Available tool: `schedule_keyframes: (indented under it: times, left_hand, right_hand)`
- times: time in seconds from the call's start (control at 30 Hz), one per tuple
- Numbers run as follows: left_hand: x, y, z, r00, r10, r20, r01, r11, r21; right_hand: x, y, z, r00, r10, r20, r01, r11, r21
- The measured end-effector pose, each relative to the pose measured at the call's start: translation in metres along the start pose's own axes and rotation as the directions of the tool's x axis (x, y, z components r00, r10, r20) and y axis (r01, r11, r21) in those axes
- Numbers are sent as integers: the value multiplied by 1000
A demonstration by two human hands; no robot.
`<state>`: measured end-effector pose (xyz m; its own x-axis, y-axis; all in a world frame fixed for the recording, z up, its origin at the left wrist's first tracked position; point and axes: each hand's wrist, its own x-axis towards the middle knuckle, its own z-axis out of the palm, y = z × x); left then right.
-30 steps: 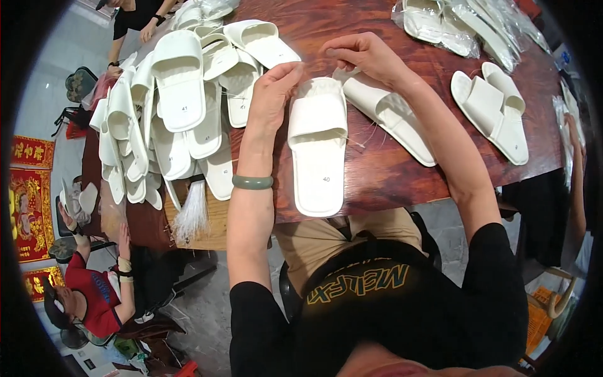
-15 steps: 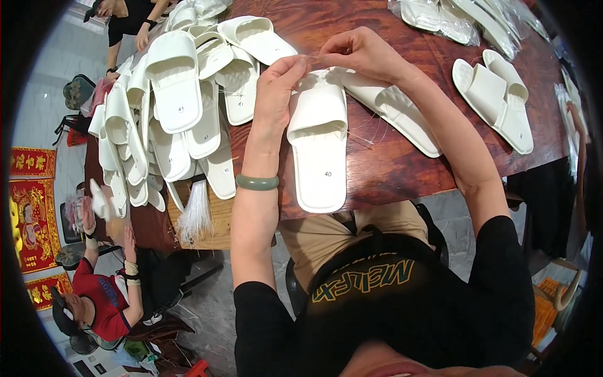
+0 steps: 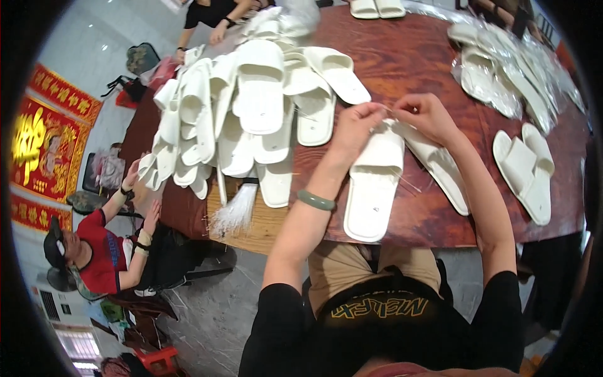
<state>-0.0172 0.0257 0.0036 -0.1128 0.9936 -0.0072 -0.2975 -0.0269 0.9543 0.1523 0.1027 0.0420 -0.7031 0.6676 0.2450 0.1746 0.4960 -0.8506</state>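
Two white open-toed slippers lie side by side in front of me, the left slipper [image 3: 374, 201] pointing away and the right slipper [image 3: 443, 173] slanting outward. At their toe ends my left hand [image 3: 358, 125], with a green bangle [image 3: 316, 200] on its wrist, is closed in a pinch. Just to its right, my right hand [image 3: 428, 119] pinches too, fingertips almost meeting the left ones. A thin clear strand seems to run between them, though it is barely visible. More thin clear strands [image 3: 409, 181] stick out beside the left slipper's strap.
A heap of white slippers [image 3: 260, 88] covers the table's left side. A bundle of white strands [image 3: 235, 210] hangs near the edge. Another slipper pair [image 3: 524, 173] and bagged slippers [image 3: 496, 75] lie on the right. A person in red [image 3: 103, 251] works at the left.
The whole view has swung, so the table and hands appear farther right and lower. Both hands stay pinched together at the slippers' toes.
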Motion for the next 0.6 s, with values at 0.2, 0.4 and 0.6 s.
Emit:
schedule_keyframes:
  times: [0.2,0.4,0.6]
  left_hand:
    - [-5,5,4,998,61,34,-60,998,-7]
    - [3,-6,0,983,165,76,-178,955,236]
    - [-2,-6,-1,921,389,-9,-339,814,473]
  right_hand:
    - [-3,-4,0,994,107,11,-106,993,-47]
    - [-3,5,1,999,-36,11,37,998,-49]
    - [3,16,2,994,54,96,-53,998,-13]
